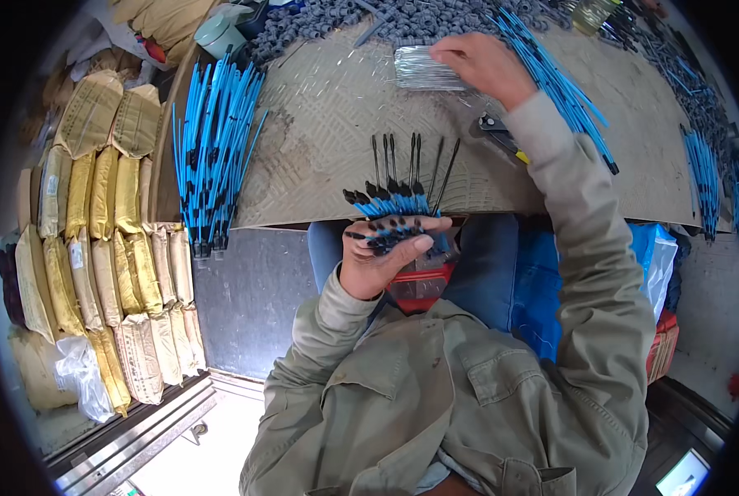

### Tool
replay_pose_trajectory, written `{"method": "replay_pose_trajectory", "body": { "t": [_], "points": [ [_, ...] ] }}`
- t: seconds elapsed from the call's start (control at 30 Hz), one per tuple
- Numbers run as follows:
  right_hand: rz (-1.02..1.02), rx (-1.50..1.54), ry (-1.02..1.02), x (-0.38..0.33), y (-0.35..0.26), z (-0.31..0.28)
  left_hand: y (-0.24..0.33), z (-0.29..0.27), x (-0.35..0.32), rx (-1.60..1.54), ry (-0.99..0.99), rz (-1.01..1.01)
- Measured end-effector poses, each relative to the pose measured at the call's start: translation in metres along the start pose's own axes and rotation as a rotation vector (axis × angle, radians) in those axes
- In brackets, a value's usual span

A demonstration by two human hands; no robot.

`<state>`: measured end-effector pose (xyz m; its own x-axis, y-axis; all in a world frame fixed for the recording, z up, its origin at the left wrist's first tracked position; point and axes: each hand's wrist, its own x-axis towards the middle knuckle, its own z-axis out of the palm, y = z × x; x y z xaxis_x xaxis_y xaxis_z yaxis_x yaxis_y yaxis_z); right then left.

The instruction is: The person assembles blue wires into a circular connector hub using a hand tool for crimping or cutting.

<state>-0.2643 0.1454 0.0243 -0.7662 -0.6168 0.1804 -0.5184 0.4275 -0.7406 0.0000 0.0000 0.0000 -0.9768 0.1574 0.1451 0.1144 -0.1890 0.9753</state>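
My left hand is wrapped around a bundle of thin blue sticks with black tips, held upright near the table's front edge. Several thin black rods stick up out of the bundle, spread like a fan. At the far side of the table my right hand reaches to a flat stack of thin silver wires. Its fingers are bent and pinched together at the stack's right end. How many wires they grip is too small to make out.
Pliers with yellow-black handles lie near my right forearm. Blue sticks lie in piles at left, at right and far right. Grey plastic fittings heap along the back. Yellow paper-wrapped packs are stacked at left.
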Motion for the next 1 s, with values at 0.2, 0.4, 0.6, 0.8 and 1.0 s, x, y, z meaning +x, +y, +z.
{"method": "replay_pose_trajectory", "body": {
  "t": [0.2,0.4,0.6,0.8,1.0],
  "points": [
    [-0.362,-0.847,-0.01,0.022,-0.004,0.006,0.016,0.003,0.009,-0.201,0.049,-0.077],
    [-0.045,-0.918,-0.203,0.015,-0.026,0.004,0.012,0.0,0.013,-0.267,0.054,-0.123],
    [-0.271,-0.073,0.158,-0.027,-0.044,-0.019,0.01,0.001,0.013,-0.331,0.052,-0.088],
    [-0.122,0.394,-0.012,-0.129,-0.109,-0.01,0.013,-0.001,0.01,-0.277,0.047,-0.042],
    [-0.457,-0.081,0.317,-0.16,-0.109,0.018,0.014,0.0,0.011,-0.212,0.057,-0.026]
  ]
}}
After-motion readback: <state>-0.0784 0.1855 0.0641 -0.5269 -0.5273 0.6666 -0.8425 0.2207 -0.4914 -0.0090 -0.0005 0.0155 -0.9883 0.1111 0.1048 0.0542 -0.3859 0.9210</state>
